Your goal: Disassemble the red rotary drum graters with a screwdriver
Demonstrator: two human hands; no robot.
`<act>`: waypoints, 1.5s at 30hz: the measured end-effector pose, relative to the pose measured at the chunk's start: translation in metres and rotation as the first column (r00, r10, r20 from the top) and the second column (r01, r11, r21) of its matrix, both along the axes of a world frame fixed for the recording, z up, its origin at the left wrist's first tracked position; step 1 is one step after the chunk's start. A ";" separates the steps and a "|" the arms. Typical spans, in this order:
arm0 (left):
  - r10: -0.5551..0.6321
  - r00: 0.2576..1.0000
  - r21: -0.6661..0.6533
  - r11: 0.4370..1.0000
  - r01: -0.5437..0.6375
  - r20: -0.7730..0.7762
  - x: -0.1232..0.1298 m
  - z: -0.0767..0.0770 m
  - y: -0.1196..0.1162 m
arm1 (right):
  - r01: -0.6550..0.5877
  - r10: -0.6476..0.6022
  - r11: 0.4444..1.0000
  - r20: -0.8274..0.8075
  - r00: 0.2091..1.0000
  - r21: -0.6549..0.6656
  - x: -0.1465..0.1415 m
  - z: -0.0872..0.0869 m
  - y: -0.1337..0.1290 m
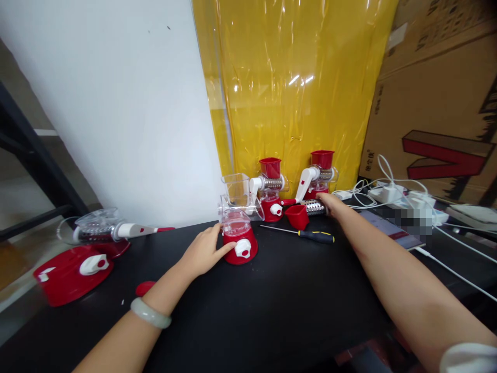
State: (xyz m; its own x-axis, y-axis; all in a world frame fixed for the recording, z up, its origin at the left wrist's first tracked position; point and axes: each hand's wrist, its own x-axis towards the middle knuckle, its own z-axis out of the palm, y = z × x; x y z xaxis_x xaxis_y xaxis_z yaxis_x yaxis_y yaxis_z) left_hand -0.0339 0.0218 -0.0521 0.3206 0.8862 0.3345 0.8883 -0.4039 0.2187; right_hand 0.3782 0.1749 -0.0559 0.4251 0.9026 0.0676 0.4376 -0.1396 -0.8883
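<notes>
My left hand (204,248) grips the side of a rotary grater (237,233), thumb on its red base beside the white knob. This grater stands upright, with a clear housing and clear hopper on top; no drum shows inside. My right hand (329,203) reaches to the back and closes on the end of a metal grater drum (313,207); its fingers are mostly hidden. Left of the drum lies a red food pusher (297,216). Behind stand two assembled rotary graters, one in the middle (271,194) and one to the right (320,176), with white cranks.
A screwdriver (316,236) lies on the black table (264,311). At left another red grater (73,272) lies tipped over; a red piece (145,288) is partly behind my forearm. White cables, a power strip (390,192) and a tablet (392,230) occupy the right, before a cardboard box (435,103).
</notes>
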 end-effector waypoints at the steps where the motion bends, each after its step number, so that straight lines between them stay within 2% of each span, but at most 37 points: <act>1: -0.003 1.000 -0.001 1.000 0.003 0.001 0.000 0.000 0.000 | 0.021 -0.019 0.999 0.085 0.996 -0.027 0.002 0.001 -0.001; 4: -0.007 1.000 -0.001 1.000 0.007 0.009 -0.001 0.000 0.000 | 0.068 -0.036 0.992 0.286 0.957 -0.106 0.006 0.004 -0.003; 8: -0.007 1.000 -0.007 1.000 0.007 0.020 0.000 0.000 -0.001 | 0.140 -0.052 0.980 0.494 0.868 -0.143 0.006 0.007 -0.007; 14: -0.006 1.000 -0.024 1.000 0.007 0.024 0.001 0.001 -0.002 | 0.199 -0.088 0.975 0.649 0.756 -0.100 0.000 0.008 -0.012; 17: -0.003 1.000 -0.025 1.000 0.004 0.031 0.000 0.000 -0.001 | 0.184 -0.127 0.983 0.679 0.723 -0.012 -0.004 0.010 -0.017; 19: -0.002 0.999 -0.027 1.000 0.003 0.039 0.000 0.000 -0.001 | 0.148 -0.170 0.985 0.687 0.706 0.091 -0.009 0.013 -0.022; 23: 0.003 0.997 -0.033 0.999 -0.001 0.071 0.001 -0.001 -0.001 | -0.006 -0.239 0.940 0.673 0.701 0.340 -0.022 0.023 -0.034; 25: 0.002 0.995 -0.038 0.999 0.002 0.097 0.000 -0.001 -0.001 | -0.131 -0.214 0.893 0.663 0.717 0.431 -0.033 0.027 -0.041; 27: -0.002 0.991 -0.042 0.999 0.008 0.133 0.000 -0.001 -0.001 | -0.292 -0.144 0.817 0.666 0.732 0.497 -0.047 0.029 -0.048; 31: -0.018 0.967 -0.031 0.999 0.027 0.253 0.003 0.000 -0.003 | -0.577 0.042 0.568 0.679 0.733 0.587 -0.092 0.041 -0.062; 34: -0.048 0.918 -0.018 0.998 0.060 0.394 0.013 -0.003 -0.004 | -0.660 0.145 0.412 0.670 0.728 0.628 -0.136 0.070 -0.074; 36: -0.043 0.869 -0.017 0.998 0.059 0.493 0.021 -0.007 -0.001 | -0.688 0.207 0.356 0.665 0.718 0.632 -0.162 0.096 -0.086; 37: -0.029 0.842 -0.023 0.999 0.049 0.538 0.025 -0.010 0.000 | -0.708 0.285 0.344 0.650 0.705 0.617 -0.174 0.108 -0.092; 38: -0.011 0.816 -0.033 0.999 0.037 0.578 0.029 -0.014 0.002 | -0.752 0.356 0.358 0.664 0.658 0.554 -0.184 0.120 -0.098; 39: 0.008 0.791 -0.048 0.998 0.028 0.612 0.032 -0.017 0.004 | -0.764 0.392 0.409 0.660 0.641 0.499 -0.193 0.129 -0.104; 41: 0.042 0.749 -0.092 0.995 0.026 0.662 0.035 -0.021 0.006 | -0.728 0.355 0.542 0.671 0.651 0.420 -0.208 0.140 -0.114; 43: 0.065 0.715 -0.139 0.989 0.045 0.696 0.036 -0.023 0.008 | -0.664 0.296 0.658 0.689 0.662 0.355 -0.218 0.142 -0.119; 45: 0.070 0.687 -0.168 0.983 0.077 0.723 0.035 -0.022 0.008 | -0.619 0.248 0.712 0.705 0.664 0.332 -0.224 0.137 -0.119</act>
State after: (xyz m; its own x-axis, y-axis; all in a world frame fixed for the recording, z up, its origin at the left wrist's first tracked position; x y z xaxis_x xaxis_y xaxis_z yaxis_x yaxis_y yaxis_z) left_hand 0.0012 0.0297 -0.0743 0.0470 0.9504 0.3073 0.4216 -0.2978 0.8565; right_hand 0.1542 0.0556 0.0814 -0.3050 0.7035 0.6420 0.7494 0.5933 -0.2940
